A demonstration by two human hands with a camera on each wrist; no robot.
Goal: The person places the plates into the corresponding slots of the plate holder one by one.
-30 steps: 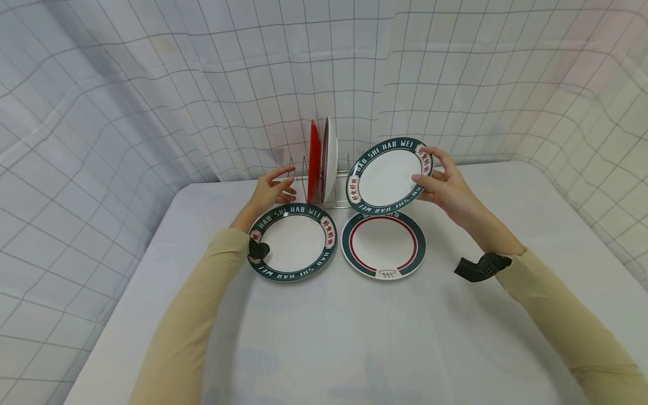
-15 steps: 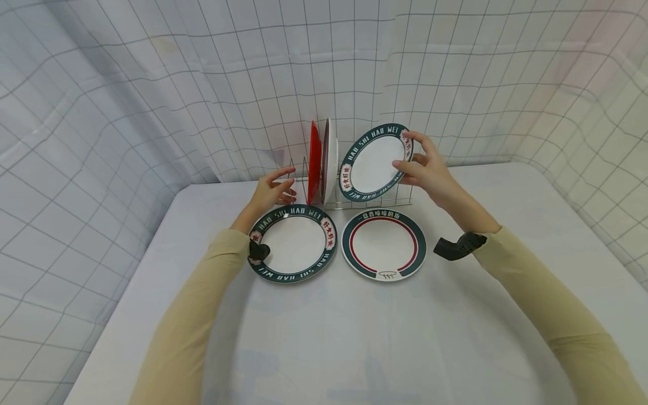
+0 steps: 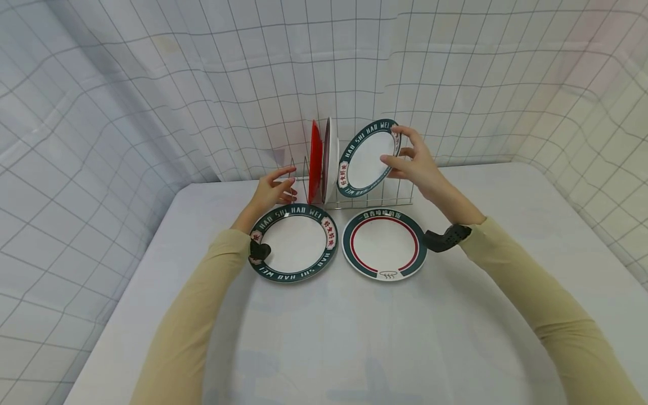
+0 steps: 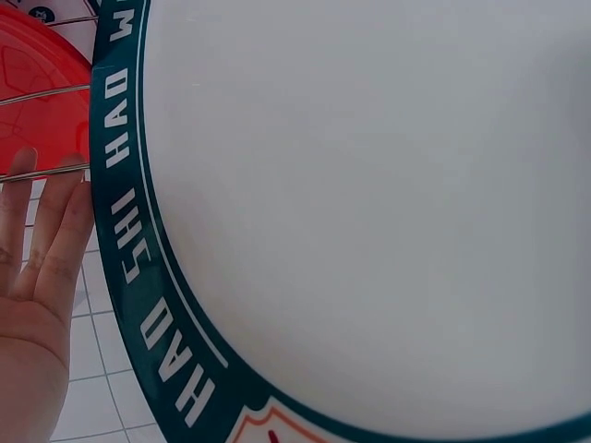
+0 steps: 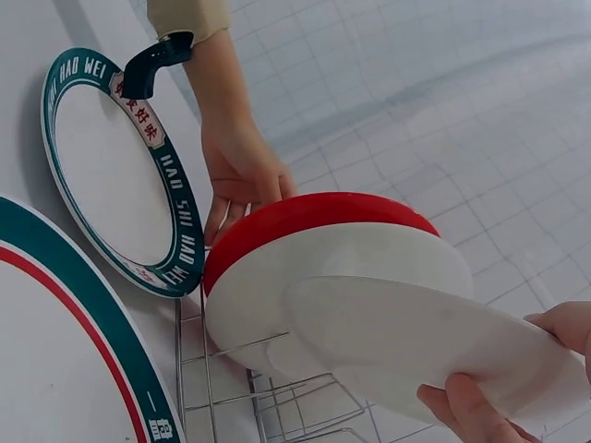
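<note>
My right hand (image 3: 420, 166) pinches a white plate (image 3: 368, 160) with a green lettered rim by its right edge, thumb on the face. The plate is tilted over the right part of a wire dish rack (image 5: 214, 378). A red plate (image 3: 315, 163) and a white plate (image 3: 332, 163) stand upright in the rack, left of the held plate. My left hand (image 3: 270, 191) is at the rack's left end, its fingers loosely extended beside the wires and near the red plate; whether they touch is unclear.
Two plates lie on the white table (image 3: 314, 337) before the rack: a green-rimmed lettered plate (image 3: 292, 244) under my left wrist, and a green plate with a red ring (image 3: 386, 246) to its right. A gridded white curtain (image 3: 354, 73) hangs behind.
My right hand has moved left and slightly up with the plate, bringing it over the rack next to the upright white plate and turning it steeper. My left hand has stayed put.
</note>
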